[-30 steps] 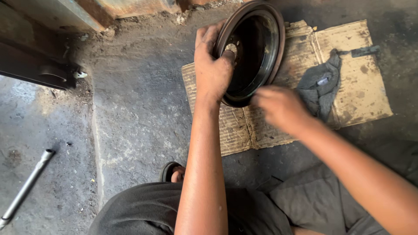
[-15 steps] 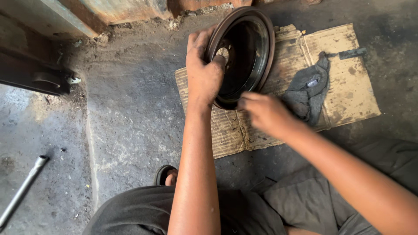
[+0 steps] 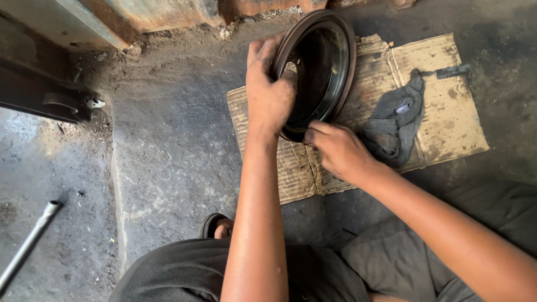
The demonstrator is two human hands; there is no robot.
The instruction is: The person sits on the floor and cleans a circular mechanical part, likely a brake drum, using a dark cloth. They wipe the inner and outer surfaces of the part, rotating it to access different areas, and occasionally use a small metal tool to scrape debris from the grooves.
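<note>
A round dark metal drum [image 3: 321,67] with a rusty rim stands on its edge, tilted, on a flattened piece of cardboard [image 3: 447,112]. My left hand [image 3: 268,92] grips the drum's left rim, fingers curled over the edge. Lower down, my right hand [image 3: 335,148] pinches the bottom rim with fingers together. Whether something small sits in those fingers is hidden.
A crumpled grey rag [image 3: 397,120] lies on the cardboard right of the drum, with a small dark metal piece [image 3: 452,71] beyond it. A metal rod [image 3: 28,246] lies on the concrete floor at left. A rusty wall base [image 3: 168,17] runs along the top. My foot in a sandal [image 3: 215,226] shows below.
My right hand has moved up and left from the cardboard onto the drum's lower rim. The left hand keeps its hold on the rim.
</note>
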